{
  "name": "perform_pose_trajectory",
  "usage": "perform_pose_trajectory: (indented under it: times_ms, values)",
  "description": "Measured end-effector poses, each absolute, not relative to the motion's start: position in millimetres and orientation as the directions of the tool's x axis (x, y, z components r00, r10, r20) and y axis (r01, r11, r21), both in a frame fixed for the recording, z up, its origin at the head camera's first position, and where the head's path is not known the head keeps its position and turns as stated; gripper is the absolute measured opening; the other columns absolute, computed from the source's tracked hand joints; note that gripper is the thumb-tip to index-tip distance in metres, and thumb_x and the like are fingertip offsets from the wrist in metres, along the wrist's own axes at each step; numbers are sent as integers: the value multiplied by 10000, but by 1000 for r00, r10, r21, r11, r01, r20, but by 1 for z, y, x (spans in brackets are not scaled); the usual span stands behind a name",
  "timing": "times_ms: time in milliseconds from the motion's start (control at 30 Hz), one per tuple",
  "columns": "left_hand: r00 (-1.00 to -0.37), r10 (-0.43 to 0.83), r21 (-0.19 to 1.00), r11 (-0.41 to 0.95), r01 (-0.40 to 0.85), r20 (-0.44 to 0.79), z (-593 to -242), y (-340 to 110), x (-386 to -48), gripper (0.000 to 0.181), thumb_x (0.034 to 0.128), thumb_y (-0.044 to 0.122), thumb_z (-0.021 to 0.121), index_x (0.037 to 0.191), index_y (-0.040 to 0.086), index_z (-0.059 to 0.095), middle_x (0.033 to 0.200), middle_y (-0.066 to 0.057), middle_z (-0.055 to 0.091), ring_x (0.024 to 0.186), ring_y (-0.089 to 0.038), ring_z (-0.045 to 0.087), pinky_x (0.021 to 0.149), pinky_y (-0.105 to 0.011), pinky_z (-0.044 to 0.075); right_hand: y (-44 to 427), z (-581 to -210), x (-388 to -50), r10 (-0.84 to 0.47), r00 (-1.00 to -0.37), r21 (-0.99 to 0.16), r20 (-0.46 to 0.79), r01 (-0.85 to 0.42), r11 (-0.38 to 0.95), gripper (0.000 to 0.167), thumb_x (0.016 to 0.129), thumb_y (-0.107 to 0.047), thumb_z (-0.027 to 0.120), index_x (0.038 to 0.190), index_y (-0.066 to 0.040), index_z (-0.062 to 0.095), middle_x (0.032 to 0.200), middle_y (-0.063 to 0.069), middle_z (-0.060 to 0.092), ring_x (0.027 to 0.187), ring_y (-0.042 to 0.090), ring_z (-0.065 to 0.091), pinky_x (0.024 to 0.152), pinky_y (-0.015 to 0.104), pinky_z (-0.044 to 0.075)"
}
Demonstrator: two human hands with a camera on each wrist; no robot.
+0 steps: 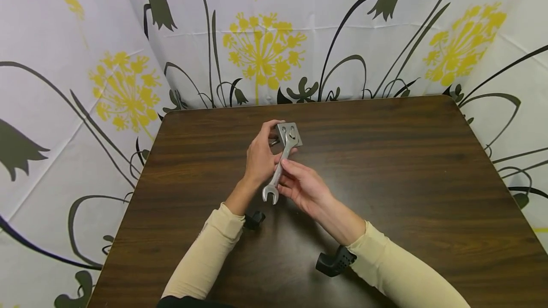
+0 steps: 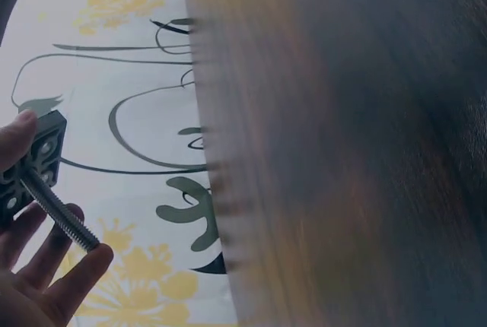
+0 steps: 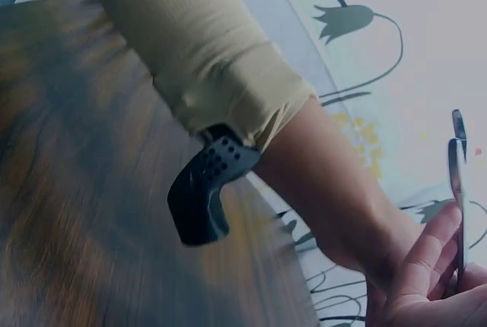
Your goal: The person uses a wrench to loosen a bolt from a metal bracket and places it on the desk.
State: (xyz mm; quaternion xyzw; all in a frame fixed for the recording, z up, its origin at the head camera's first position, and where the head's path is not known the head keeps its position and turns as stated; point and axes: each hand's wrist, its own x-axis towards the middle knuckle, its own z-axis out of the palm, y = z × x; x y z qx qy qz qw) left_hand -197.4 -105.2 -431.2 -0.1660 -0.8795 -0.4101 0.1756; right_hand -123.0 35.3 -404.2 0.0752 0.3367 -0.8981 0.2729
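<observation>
Shining silver, the fork-ended wrench slants across a gray, drilled block.

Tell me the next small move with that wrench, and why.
Probably a slight turn of the wrench by the right hand. Its ring end is at the face of the metal block, a threaded bolt sticks out of the block's other side, and the left hand holds the block. Whether the ring is fully seated, I can't tell.
</observation>
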Motion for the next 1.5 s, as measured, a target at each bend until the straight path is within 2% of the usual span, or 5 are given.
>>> perform_pose_trajectory:
  times_ms: [667,833,1000,1267,1500]
  values:
    - [-868,222,718,490,494,445,-427,-107,-199,681,726,83,836,1317,163,507,1104,-16,688,962,-184,658,825,-399,554,73,-411,-134,-414,-825,-836,-384,502,-224,343,1011,-187,564,1261,45,597,929,53,629,804,168,595,674,333,552]
    - [-869,252,728,476,494,426,-425,-105,-200,717,719,95,869,1324,164,491,1128,-19,676,972,-181,659,835,-356,557,92,-414,-139,-407,-839,-911,-360,411,-42,341,988,-208,604,1233,27,635,981,15,679,896,190,608,650,313,537]
    - [-880,268,743,473,474,392,-426,-105,-198,739,715,144,893,1325,184,478,1146,-19,670,980,-167,664,837,-344,553,106,-420,-145,-370,-883,-956,-290,249,154,327,895,-136,720,1170,33,672,911,33,703,776,151,616,628,312,530]
    - [-879,291,737,480,476,378,-426,-106,-199,743,716,165,897,1328,191,477,1152,0,656,981,-150,651,845,-344,549,120,-424,-159,-297,-954,-886,-42,-102,453,280,812,-65,790,1065,37,723,796,57,687,677,146,618,602,280,489]
    - [-878,303,742,471,477,371,-426,-107,-200,747,718,164,896,1331,167,471,1127,7,657,987,-121,630,844,-351,551,132,-412,-175,-248,-969,-693,7,-184,697,296,843,-156,778,1136,-122,748,906,6,719,787,165,638,649,350,470]
